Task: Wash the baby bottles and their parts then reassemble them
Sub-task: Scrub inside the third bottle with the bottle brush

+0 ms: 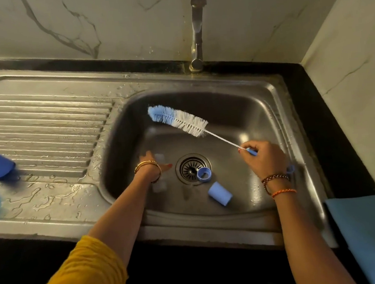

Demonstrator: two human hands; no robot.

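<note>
I see the clear bottle (160,167) low in the sink (267,103), blurred, my left hand (149,162) reaching onto it; whether that grip has closed I cannot tell. My right hand (264,157) pinches the brush (180,121) handle. Blue ring (204,174) and cap (220,193) lie beside the drain (190,167). No writing is readable.

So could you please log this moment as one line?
right hand holds brush | left hand reaching into sink | ring, cap inside
</note>
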